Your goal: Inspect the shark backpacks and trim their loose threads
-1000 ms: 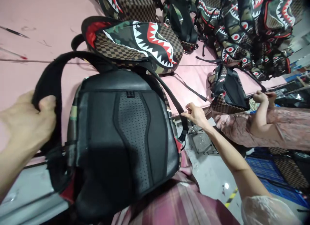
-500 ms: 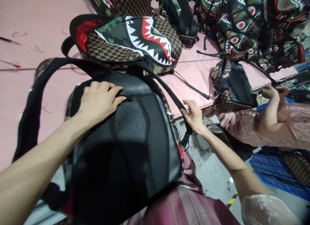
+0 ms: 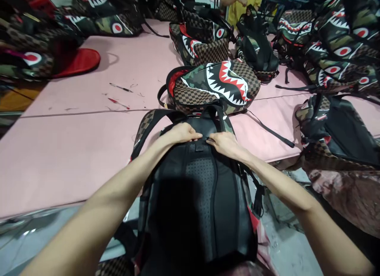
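Observation:
A black-backed backpack (image 3: 228, 189) stands upright in front of me, its padded, perforated back panel facing me. My left hand (image 3: 184, 132) pinches at the top of that panel, fingers closed. Close beside it, my right hand (image 3: 224, 143) also pinches the backpack there, fingertips almost meeting the left ones. A small dark piece shows between the fingertips, too small to name. Just below them a short black tab (image 3: 198, 147) lies on the panel. The shoulder straps (image 3: 151, 127) arch up behind my hands.
Behind it, a checkered backpack with a shark-mouth print (image 3: 219, 86) lies on the pink table (image 3: 74, 149). Two pens, one black (image 3: 121, 87) and one red-tipped (image 3: 118, 103), lie left. More backpacks (image 3: 335, 58) are piled right and far back. A person in yellow (image 3: 245, 6) is beyond.
My right hand has left the shoulder strap and moved in beside my left at the panel's top. The view has lifted and turned left, showing more table.

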The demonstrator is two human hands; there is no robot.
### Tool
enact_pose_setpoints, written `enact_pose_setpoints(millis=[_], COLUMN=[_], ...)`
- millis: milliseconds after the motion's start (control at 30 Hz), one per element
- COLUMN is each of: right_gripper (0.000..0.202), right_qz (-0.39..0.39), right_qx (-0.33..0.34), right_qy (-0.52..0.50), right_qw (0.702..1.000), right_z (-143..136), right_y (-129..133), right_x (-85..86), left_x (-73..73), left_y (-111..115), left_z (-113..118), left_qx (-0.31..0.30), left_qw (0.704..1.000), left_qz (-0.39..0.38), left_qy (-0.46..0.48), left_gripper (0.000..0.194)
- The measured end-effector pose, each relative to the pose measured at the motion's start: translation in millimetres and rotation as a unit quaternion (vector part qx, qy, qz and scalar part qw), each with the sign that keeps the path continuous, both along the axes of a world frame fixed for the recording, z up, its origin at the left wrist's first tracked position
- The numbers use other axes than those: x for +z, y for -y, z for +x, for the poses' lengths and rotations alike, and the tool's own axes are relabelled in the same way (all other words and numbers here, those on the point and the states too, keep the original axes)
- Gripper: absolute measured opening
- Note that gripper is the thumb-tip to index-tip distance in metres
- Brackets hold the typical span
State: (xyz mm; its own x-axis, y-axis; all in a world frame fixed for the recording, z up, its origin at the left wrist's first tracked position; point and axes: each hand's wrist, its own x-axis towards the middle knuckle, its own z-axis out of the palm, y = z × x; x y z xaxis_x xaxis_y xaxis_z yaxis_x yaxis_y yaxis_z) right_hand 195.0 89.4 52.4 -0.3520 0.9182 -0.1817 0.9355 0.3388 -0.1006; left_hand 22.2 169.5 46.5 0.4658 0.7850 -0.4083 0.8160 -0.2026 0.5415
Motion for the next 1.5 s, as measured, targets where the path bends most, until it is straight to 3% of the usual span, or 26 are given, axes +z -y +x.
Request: enact_pose_setpoints(millis=[133, 233, 300, 433, 567, 667, 767, 933, 1000, 1133, 1233, 1333, 1433, 1500], right_gripper=[0.018, 0.016, 0.018, 0.031, 0.042, 0.042, 0.039, 0.033, 0.032, 0.035, 0.034, 0.036, 0.053, 0.046], right_qz=[0.023, 0.020, 0.034, 0.112, 0.162, 0.170, 0.135, 0.069, 0.052, 0.011, -0.027, -0.070, -0.118, -0.119], right_qx=[0.105, 0.198, 0.226, 0.213, 0.182, 0.167, 0.179, 0.196, 0.212, 0.192, 0.123, 0.060, 0.077, 0.093], right_qy=[0.002, 0.008, 0.026, 0.063, 0.041, 0.039, 0.027, 0.035, 0.048, 0.062, 0.043, 0.000, -0.070, -0.075], right_qw=[0.994, 0.980, 0.973, 0.968, 0.969, 0.970, 0.974, 0.977, 0.975, 0.979, 0.991, 0.996, 0.988, 0.986], right_z=[2.1, 4.1, 9.0, 29.2, 51.1, 61.0, 65.0, 65.3, 65.1, 64.4, 63.3, 61.9, 57.5, 51.1], right_y=[38.9, 64.8, 74.5, 80.0, 75.6, 71.6, 68.1, 59.3, 55.3, 44.7, 31.9, 16.8, 3.6, -3.3], right_x=[2.4, 1.4, -0.7, -10.5, -23.1, -27.6, -26.9, -21.7, -19.1, -11.5, -3.4, 7.3, 19.9, 26.7], left_x=[-8.6, -14.6, -17.7, -30.5, -56.3, -67.9, -60.0, -36.1, -35.5, -41.6, -41.7, -39.3, -40.4, -44.1], left_y=[7.7, 12.9, 20.6, 50.7, 76.6, 82.4, 78.5, 58.6, 52.3, 49.5, 53.9, 61.3, 69.5, 74.7], left_z=[13.5, 18.8, 15.9, 1.0, -6.8, -5.6, 3.1, 39.0, 51.8, 53.6, 42.0, 34.4, 31.6, 29.4], left_qx=[0.037, 0.046, 0.033, -0.024, -0.050, -0.077, -0.113, -0.343, -0.366, -0.287, -0.175, -0.049, 0.042, 0.099], left_qw=[0.993, 0.985, 0.985, 0.989, 0.992, 0.988, 0.979, 0.914, 0.905, 0.940, 0.975, 0.988, 0.992, 0.992], left_qz=[0.023, 0.034, 0.063, 0.096, 0.062, 0.078, 0.137, 0.210, 0.207, 0.176, 0.132, 0.127, 0.107, 0.076], left_qy=[-0.107, -0.162, -0.159, -0.106, -0.096, -0.107, -0.099, -0.057, -0.062, -0.061, -0.039, -0.070, -0.059, -0.034], left_gripper=[0.043, 0.038, 0.034, 0.018, 0.026, 0.023, 0.025, 0.023, 0.013, 0.021, 0.017, 0.019, 0.015, 0.011])
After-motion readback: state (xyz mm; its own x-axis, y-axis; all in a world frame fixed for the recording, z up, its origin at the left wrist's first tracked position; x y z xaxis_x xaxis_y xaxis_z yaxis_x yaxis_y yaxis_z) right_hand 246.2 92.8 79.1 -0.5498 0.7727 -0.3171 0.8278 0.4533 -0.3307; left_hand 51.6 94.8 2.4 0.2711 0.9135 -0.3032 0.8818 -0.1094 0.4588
